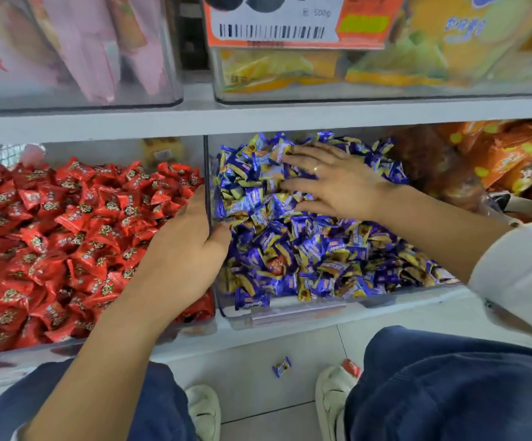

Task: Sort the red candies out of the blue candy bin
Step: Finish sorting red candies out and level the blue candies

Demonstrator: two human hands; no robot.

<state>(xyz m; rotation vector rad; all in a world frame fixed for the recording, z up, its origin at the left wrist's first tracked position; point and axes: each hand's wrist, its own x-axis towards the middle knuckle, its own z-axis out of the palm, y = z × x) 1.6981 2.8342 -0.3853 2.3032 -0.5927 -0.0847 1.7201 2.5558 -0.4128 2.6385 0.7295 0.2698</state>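
- While the person crouches at the shelf, two candies lie on the floor near the shoes: a blue dropped candy [281, 366] and a red dropped candy [351, 367] touching the right shoe [334, 396].
- Left hand [191, 246]: fingers curled over the clear divider wall [206, 173] between the two bins, thumb on the blue side, grasping the wall edge; no candy visible in it.
- Red stray candy [276, 265] sits in the blue candy bin [290, 310], near the front-left, half buried among blue wrappers, just beside the left hand's thumb.
- Right hand [331, 179]: flat, fingers straight and spread, pressing on the blue candies [322, 249] at the back of the pile; released, holds nothing; a ring on one finger.
- Red candy bin [67, 340] at left is heaped with red candies [67, 224].
- Far: orange snack bags [506, 160] right of the blue bin; upper shelf has clear bins and a price tag [274, 20].
- Progress judgement: blue bin looks almost all blue, so sorting seems mostly done or few strays to begin with; at least one red piece left in view, more may hide under the pile, cannot tell.
- Left to do: pick that red one, drop it in the red bin, keep raking; floor pieces also need collecting.
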